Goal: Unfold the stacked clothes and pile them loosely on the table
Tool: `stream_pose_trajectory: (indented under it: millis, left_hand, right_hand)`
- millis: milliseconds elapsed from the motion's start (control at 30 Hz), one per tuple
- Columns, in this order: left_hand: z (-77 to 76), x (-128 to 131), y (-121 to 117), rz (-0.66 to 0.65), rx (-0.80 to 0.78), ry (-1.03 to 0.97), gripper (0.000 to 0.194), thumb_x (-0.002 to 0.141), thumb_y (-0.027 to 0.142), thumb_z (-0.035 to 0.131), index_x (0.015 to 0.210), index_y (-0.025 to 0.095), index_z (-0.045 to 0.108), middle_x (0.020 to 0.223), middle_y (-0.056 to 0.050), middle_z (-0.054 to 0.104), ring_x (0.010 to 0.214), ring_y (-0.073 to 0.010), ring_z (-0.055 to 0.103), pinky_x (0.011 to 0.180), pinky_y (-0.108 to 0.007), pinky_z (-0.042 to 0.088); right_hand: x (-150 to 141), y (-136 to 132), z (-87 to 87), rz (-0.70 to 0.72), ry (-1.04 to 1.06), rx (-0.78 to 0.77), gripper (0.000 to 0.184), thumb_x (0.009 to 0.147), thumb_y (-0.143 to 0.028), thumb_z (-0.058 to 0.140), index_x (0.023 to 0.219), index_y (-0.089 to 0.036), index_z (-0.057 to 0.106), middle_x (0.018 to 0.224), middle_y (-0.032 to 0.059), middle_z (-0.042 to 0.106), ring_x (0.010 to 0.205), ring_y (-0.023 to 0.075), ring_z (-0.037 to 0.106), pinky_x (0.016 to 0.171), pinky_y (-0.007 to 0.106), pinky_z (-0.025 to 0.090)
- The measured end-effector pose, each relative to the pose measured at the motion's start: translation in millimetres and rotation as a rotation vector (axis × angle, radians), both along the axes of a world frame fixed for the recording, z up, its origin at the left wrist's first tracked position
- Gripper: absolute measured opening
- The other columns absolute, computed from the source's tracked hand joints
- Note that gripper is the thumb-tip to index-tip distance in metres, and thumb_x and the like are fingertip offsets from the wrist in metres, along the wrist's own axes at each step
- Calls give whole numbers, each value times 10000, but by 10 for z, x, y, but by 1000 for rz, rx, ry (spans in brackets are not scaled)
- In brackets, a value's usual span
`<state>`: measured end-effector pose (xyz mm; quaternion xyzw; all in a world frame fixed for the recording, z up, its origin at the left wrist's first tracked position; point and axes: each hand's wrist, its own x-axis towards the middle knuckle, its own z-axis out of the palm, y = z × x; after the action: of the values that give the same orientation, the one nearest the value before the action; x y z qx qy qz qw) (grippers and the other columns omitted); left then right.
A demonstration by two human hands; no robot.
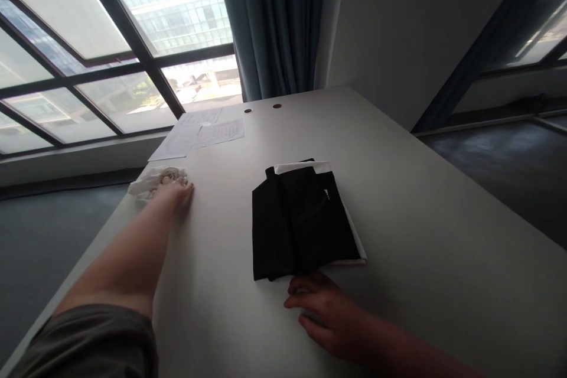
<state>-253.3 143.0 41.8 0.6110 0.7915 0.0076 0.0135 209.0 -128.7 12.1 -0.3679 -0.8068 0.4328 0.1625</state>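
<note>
A folded black garment [296, 221] lies in the middle of the white table [420, 218], on top of a folded white one whose edge [354, 230] shows at the right and back. My right hand [323, 310] rests on the table just in front of the black fabric, fingers spread and pointing left, its fingertips touching the near edge. My left arm stretches far out to the left edge of the table. There my left hand [175, 192] lies on a crumpled white cloth [150, 180], fingers curled against it.
Sheets of printed paper [199, 133] lie at the far left of the table, near two cable holes [262, 108]. A blue curtain [270, 23] hangs behind the table beside large windows. Dark floor drops away on both sides of the table.
</note>
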Motion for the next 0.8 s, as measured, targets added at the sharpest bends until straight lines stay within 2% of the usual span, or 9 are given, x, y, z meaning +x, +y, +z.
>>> stream_pose_trajectory:
  millis: [67,133,233,333,433,533,633,700,800]
  left_hand:
    - [-310,99,-118,114,84,9,607,1015,447,461,1457,37,528,1633,-293,319,1465,-506,331,1137,-724,293]
    - [-490,163,-225,165,170,-16,566,1029,388,431,1503,87,504,1675,-247,283,1508,-473,293,1178,-692,266]
    - [-579,222,-359,155,286,-54,574,984,341,502,1517,130,512,1693,-226,276,1537,-466,265,1207,-670,259]
    - [-601,320,-492,76,367,-45,552,935,287,554,1461,119,574,1679,-235,301,1552,-458,250,1231,-645,268]
    - [-603,537,-672,-85,426,-98,450,932,274,554,1350,136,648,1565,-210,469,1489,-393,386,1227,-597,326]
    - [-528,939,-971,-354,426,-307,389,973,322,517,1311,182,647,1342,-154,635,1297,-308,575,1162,-515,440]
    - [-391,1492,-1395,-733,373,-522,433,1001,395,523,1395,225,582,1375,-139,619,1291,-272,592,1122,-451,485]
    - [-320,1859,-1675,-932,352,-574,590,950,470,623,1480,238,511,1440,-152,581,1341,-297,562,1129,-460,478]
    - [-288,2234,-1931,-980,336,-539,704,868,461,727,1505,268,495,1392,-139,614,1255,-314,616,1057,-474,516]
  right_hand:
    - [5,4,39,5,-12,-12,388,883,-187,639,1234,-286,769,1271,74,692,1201,279,608,1072,411,485]
    - [5,8,85,15,-36,-31,389,883,-199,624,1240,-257,767,1282,86,684,1226,283,594,1102,429,468]
    - [0,-5,128,11,-57,-73,436,895,-229,603,1312,-230,732,1393,113,628,1308,296,554,1157,453,429]
    - [-5,-53,84,-56,-4,-108,643,905,-265,593,1543,-209,528,1520,155,532,1395,300,498,1195,475,394]
    - [-10,-110,-29,-157,85,-164,802,925,-302,575,1663,-191,282,1498,179,551,1358,276,534,1167,472,424]
    - [-14,-125,-129,-242,140,-224,848,946,-312,551,1688,-206,155,1422,171,617,1214,240,618,1107,466,470]
    - [-23,-90,-189,-267,221,-242,877,969,-308,521,1696,-218,39,1359,156,667,1136,220,652,1064,472,494]
    - [-32,-59,-224,-259,277,-236,884,978,-318,521,1694,-209,14,1299,145,698,1100,212,666,1049,470,503]
    - [-48,-27,-262,-256,322,-203,874,972,-316,536,1690,-191,55,1203,124,728,1041,205,678,1021,455,516]
